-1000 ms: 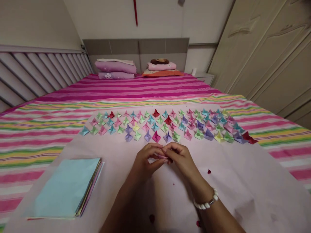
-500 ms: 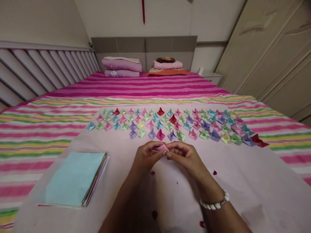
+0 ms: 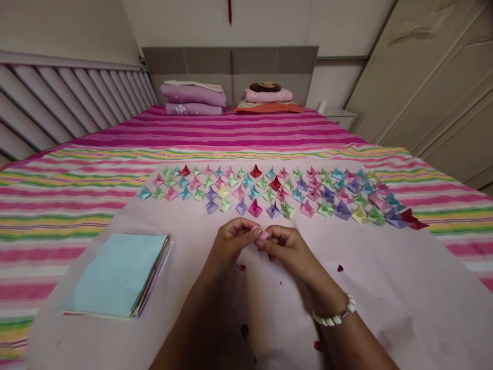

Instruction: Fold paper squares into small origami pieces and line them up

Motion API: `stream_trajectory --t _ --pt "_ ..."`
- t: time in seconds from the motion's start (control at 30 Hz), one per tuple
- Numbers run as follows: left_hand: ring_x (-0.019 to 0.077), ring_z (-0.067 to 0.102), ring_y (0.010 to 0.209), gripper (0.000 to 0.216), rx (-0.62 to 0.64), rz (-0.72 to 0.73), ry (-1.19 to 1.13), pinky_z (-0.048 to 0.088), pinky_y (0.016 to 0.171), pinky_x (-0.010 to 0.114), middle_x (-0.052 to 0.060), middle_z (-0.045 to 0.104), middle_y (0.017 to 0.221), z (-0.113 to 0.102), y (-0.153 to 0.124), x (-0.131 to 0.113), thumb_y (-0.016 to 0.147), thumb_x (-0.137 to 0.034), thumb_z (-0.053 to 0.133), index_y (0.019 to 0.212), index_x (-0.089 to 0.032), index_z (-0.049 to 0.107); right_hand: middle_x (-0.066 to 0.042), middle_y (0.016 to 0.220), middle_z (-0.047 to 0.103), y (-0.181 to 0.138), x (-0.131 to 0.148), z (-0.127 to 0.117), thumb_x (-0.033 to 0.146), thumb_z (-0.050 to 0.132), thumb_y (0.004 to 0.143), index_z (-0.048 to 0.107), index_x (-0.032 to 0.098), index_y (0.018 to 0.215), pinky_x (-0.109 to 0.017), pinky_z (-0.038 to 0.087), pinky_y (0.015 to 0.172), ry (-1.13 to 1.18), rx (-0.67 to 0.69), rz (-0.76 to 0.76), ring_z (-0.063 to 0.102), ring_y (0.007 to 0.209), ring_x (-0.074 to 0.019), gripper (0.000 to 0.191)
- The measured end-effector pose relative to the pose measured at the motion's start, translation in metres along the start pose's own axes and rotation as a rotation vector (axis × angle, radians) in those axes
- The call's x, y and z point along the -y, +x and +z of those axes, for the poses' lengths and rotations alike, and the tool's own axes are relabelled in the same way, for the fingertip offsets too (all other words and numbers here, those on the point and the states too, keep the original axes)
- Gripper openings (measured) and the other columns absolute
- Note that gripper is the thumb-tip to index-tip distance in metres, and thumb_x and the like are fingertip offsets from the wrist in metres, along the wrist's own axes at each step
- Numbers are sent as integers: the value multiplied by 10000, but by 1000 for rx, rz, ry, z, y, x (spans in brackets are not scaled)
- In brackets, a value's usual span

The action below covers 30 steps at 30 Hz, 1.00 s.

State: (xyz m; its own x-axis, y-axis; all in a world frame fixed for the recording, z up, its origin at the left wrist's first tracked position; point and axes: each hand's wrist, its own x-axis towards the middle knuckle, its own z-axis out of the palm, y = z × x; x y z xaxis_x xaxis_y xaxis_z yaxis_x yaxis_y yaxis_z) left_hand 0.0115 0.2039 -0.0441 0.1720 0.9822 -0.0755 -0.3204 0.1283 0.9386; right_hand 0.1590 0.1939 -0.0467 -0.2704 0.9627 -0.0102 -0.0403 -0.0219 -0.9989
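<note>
A small folded pink paper [image 3: 264,234] is pinched between my two hands, above the pale sheet and just short of the front row of paper boats. My left hand [image 3: 235,241] is closed, its thumb pressing on top of the paper. From the other side my right hand [image 3: 284,245] grips the paper's lower right edge between thumb and fingers; a white beaded bracelet [image 3: 336,317] circles that wrist. Beyond both hands stand rows of small folded paper boats [image 3: 254,208] in pink, blue, green, purple, yellow and red. My fingers hide part of the pink paper.
A stack of square coloured paper [image 3: 119,275], light blue on top, lies at the left on the pale sheet [image 3: 185,329]. Several dark red scraps [image 3: 340,268] are scattered around my forearms. Folded bedding [image 3: 194,97] and a headboard [image 3: 208,61] stand at the far end of the striped bed.
My left thumb has slid further over the pink paper, and less of it shows. My right hand has shifted slightly down, its fingers more curled. The whole view has tilted a little.
</note>
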Motion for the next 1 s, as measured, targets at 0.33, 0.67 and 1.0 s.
stream_trajectory --t 0.33,0.67,1.0 --pt "82 479 440 284 -118 81 152 372 454 207 -50 552 463 1 1 2 665 -383 738 569 -162 589 36 505 526 -3 -1 4 499 670 744 581 176 627 -222 315 449 -100 57 -8 435 450 -89 355" --pt "105 580 603 267 -89 110 161 459 591 222 -24 651 686 2 1 -6 674 -316 734 895 -179 678 42 449 517 0 -4 3 477 702 725 613 164 591 -222 281 434 5 -74 -22 399 401 -76 352" --pt "113 626 644 225 -29 93 112 494 660 237 -10 674 690 -10 4 -1 650 -258 779 814 -161 657 12 644 646 3 -3 -4 410 750 690 655 186 852 -236 429 486 116 -145 -88 564 484 -109 292"
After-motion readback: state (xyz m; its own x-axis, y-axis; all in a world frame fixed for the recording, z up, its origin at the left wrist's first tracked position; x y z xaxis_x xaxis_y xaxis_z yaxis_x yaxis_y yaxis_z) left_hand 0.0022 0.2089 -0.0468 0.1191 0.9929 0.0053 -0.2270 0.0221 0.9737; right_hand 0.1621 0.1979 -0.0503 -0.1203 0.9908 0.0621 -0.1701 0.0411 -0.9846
